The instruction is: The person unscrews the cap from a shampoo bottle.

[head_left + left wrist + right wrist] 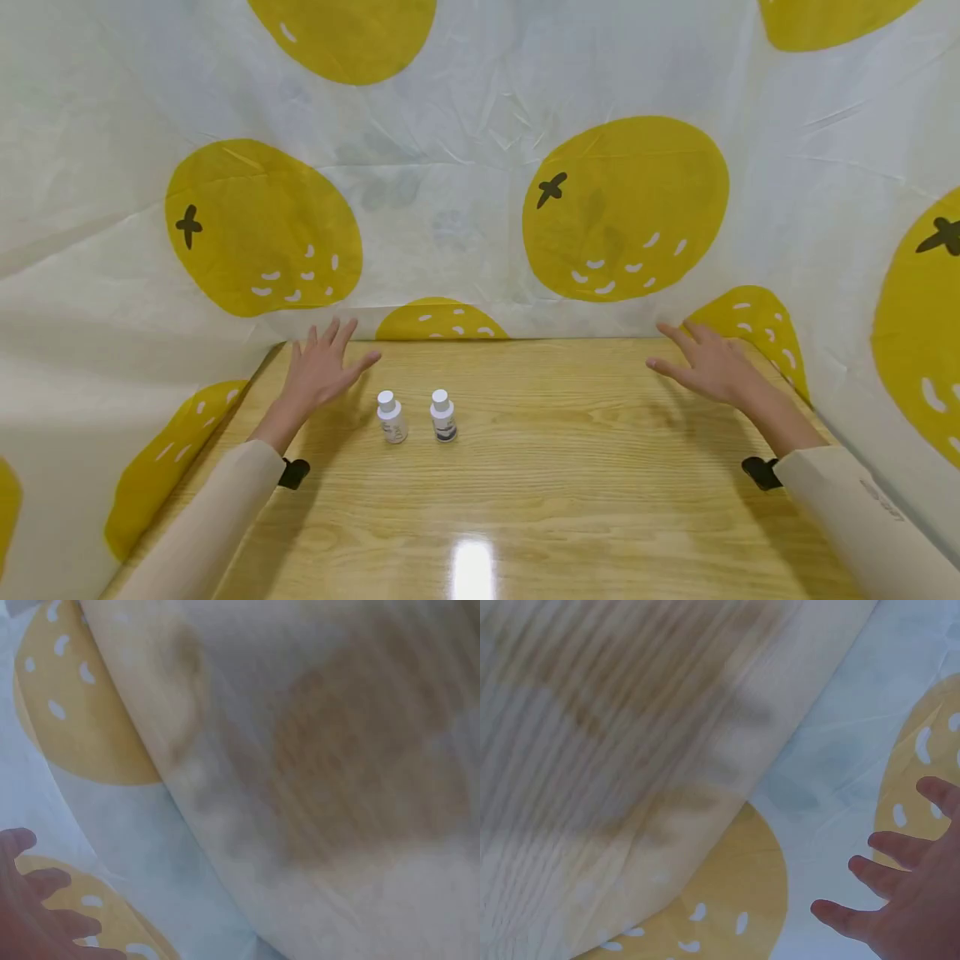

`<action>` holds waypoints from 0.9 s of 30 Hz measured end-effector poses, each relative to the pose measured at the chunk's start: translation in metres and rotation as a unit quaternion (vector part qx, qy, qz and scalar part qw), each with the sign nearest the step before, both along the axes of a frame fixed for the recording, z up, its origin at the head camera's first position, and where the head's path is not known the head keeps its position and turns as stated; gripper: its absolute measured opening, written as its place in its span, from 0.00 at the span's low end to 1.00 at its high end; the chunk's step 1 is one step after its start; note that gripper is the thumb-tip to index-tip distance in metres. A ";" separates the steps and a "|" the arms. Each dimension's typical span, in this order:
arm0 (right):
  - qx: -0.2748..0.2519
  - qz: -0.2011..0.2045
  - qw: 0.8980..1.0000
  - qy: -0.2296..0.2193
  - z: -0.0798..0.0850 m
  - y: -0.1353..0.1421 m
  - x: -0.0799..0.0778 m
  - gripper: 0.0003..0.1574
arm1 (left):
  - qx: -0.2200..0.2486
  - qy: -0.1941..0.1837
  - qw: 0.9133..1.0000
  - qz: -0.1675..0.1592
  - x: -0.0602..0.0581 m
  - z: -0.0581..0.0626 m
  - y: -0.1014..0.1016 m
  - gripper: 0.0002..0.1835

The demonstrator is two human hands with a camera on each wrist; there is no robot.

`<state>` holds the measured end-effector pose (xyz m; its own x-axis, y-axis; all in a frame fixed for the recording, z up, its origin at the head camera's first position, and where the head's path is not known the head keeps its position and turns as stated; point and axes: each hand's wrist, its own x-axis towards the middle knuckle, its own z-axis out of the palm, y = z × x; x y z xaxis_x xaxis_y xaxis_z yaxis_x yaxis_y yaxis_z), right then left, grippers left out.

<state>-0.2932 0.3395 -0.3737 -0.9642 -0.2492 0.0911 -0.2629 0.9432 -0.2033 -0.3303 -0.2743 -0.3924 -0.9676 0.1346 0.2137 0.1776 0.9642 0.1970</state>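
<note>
Two small white bottles stand upright on the wooden table, left of its middle. The left bottle [392, 419] has grey print; the right bottle [443, 418] carries a dark patch low on its label. My left hand [321, 372], fingers spread, is held over the table's far left part, nearest to the left bottle and apart from it. Over the far right part is my right hand [708, 362], its fingers spread too and holding nothing. Both wrist views show spread fingers against the cloth, and neither shows the bottles.
The wooden table [555, 492] has a bright light reflection near the front. A white cloth [450, 200] printed with large yellow fruit hangs behind the table and along both sides. Dark bands sit at both wrists, by the pale sleeves [217, 500].
</note>
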 end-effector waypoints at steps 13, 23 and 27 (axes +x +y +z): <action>-0.017 0.034 0.998 0.058 -0.007 -0.017 0.040 0.49 | 0.048 -0.006 0.999 0.000 0.044 -0.011 -0.002 0.49; -0.052 0.071 0.996 0.033 -0.017 -0.035 0.074 0.45 | 0.143 0.033 0.989 0.010 0.084 -0.016 0.018 0.40; -0.084 0.081 0.993 0.021 -0.019 -0.042 0.081 0.43 | 0.174 0.066 0.982 0.011 0.098 -0.016 0.030 0.32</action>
